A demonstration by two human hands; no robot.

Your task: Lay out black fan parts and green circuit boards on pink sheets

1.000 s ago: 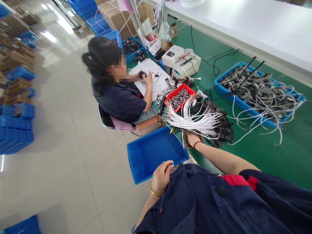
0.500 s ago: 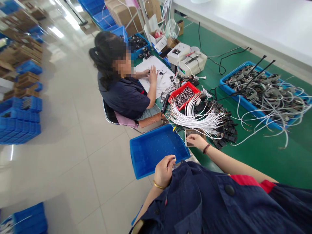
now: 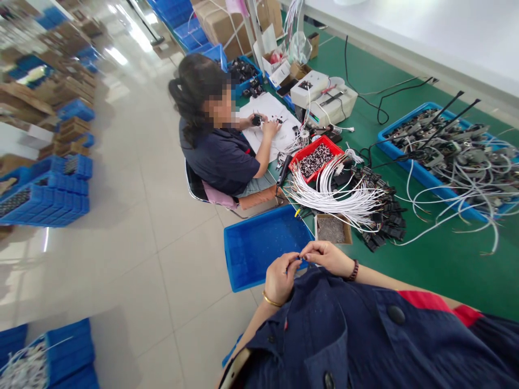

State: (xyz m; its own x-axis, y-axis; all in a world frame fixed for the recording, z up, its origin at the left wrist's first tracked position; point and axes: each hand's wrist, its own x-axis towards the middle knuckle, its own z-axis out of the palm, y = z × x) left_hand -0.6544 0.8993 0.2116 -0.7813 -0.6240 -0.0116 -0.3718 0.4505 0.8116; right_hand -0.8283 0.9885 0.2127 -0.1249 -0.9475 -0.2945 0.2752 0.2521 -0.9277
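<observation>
My left hand (image 3: 279, 276), a gold bangle at its wrist, pinches a tiny dark part (image 3: 300, 258) whose exact kind is too small to tell. My right hand (image 3: 330, 258), wearing a beaded bracelet, meets it there with thumb and fingers pinched together; whatever those fingertips hold is hidden. Both hands are close in front of my dark jacket, above the near edge of a blue bin (image 3: 263, 243). Just beyond my right hand, a small cardboard box (image 3: 331, 229) holds fine grey pieces. White cables (image 3: 332, 194) with black connectors (image 3: 389, 216) lie behind that box.
A red tray (image 3: 316, 159) of small black-and-white parts stands past the cables. On the right, a blue tray (image 3: 446, 156) is heaped with grey parts and trailing wires. A co-worker (image 3: 219, 146) sits at the green table (image 3: 425, 270), handling a black part over white cloth.
My right hand has left the small cardboard box and come back to my left hand, fingertips now touching. The view has shifted slightly. The co-worker now holds up a black part.
</observation>
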